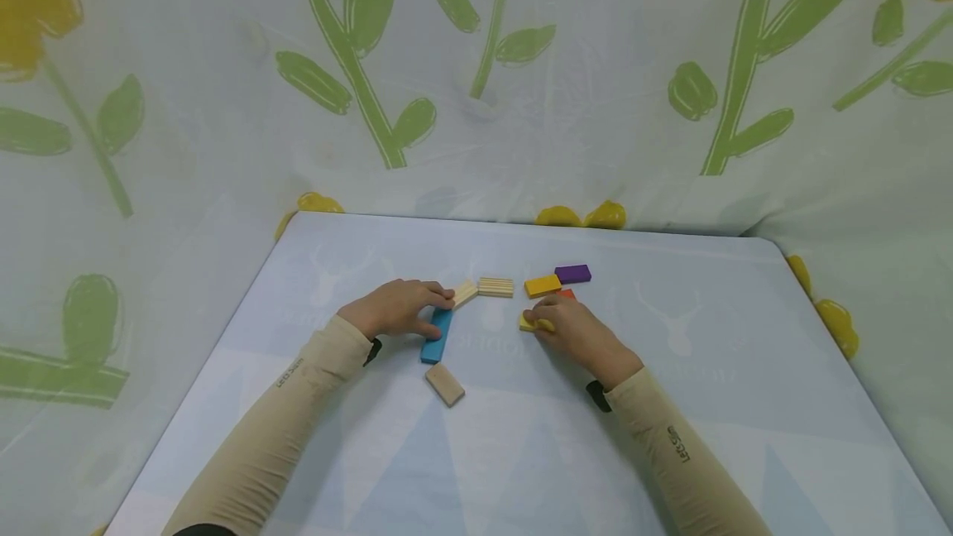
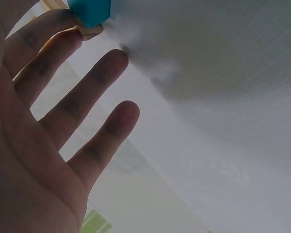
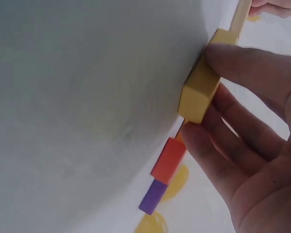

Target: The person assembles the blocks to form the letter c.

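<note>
My left hand (image 1: 398, 307) is at a blue block (image 1: 437, 337), thumb on its side and index finger by its far end. In the left wrist view the index finger touches the blue block (image 2: 91, 10), the other fingers are spread, and the thumb's contact is out of sight. A pale wooden block (image 1: 465, 294) meets the blue block's far end. My right hand (image 1: 575, 332) pinches a yellow block (image 3: 201, 87) low at the table surface, the thumb on one side and fingers on the other. Just beyond it lies a red block (image 3: 169, 160), partly hidden in the head view.
A ridged pale wooden block (image 1: 495, 287) lies between the hands, farther back. An orange-yellow block (image 1: 543, 285) and a purple block (image 1: 572, 274) lie behind the right hand. One plain wooden block (image 1: 445, 385) rests nearer the person. Flowered cloth (image 1: 566, 139) hangs behind the white table (image 1: 670, 437).
</note>
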`<state>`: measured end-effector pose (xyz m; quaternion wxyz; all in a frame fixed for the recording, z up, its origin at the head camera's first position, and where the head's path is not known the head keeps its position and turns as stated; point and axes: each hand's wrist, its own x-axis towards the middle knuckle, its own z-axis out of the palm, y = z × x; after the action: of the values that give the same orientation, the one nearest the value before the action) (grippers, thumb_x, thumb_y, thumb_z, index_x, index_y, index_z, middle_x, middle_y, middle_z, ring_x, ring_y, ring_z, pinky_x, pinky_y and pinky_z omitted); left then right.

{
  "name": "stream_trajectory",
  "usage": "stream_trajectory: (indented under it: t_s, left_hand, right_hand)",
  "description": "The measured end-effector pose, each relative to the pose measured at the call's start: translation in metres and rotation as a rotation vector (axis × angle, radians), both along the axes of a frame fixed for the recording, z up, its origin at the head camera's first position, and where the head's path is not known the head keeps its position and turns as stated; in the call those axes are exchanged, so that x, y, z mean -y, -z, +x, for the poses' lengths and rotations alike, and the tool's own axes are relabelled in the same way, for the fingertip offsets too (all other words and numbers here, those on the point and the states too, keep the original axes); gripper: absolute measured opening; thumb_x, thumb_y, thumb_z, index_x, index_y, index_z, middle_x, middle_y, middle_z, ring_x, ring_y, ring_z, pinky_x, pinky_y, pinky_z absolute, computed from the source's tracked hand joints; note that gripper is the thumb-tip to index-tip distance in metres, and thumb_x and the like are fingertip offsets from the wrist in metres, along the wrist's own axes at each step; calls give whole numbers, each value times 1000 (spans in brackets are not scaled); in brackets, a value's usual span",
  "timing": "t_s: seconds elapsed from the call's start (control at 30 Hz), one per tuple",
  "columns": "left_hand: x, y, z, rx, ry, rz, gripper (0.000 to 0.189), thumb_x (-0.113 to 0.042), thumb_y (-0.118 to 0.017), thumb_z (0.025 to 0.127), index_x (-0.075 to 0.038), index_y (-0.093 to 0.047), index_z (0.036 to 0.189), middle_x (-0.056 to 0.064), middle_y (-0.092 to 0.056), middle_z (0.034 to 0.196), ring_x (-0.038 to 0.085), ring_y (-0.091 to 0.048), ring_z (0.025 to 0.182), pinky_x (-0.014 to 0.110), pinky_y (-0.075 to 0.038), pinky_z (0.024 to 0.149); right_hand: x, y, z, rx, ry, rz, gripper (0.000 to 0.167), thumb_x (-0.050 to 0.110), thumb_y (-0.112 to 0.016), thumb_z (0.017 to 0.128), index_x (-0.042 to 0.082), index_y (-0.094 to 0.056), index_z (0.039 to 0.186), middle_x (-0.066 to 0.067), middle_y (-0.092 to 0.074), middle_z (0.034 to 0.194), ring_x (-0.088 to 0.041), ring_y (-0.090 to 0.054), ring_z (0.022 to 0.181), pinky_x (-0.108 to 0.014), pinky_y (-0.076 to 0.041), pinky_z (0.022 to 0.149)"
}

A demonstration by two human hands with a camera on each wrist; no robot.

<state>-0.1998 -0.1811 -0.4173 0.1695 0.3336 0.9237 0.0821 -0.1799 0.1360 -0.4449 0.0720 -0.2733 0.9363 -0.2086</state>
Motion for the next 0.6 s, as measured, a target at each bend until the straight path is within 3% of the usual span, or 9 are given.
stream_trajectory:
  t_s: [0.17,0.37,0.6]
  left_hand:
    - [0,0,0,-1,3,2,58,-36,-76,92,-10,-60,142,5,-52,151,29,-47,140,54,-40,111]
    - [-1,-2,1,-6,4,6,59,-36,-76,92,-10,-60,142,6,-53,150,29,-48,138,51,-41,111]
    - [-1,-3,2,-3,5,2,60,-36,-76,92,-10,-60,143,5,-53,150,28,-49,138,50,-41,111]
  right_hand:
    - [1,0,1,-7,14,-12,33,6,-80,88,6,-75,121,-7,-72,117,-25,-65,112,-42,-53,99]
    - [0,-1,3,-20,52,1,51,8,-81,88,3,-63,135,-15,-64,131,-30,-60,121,-46,-50,103]
    - [-5,-11,5,-233,-6,-97,45,6,-83,84,1,-68,127,-16,-66,120,-29,-63,108,-42,-55,93]
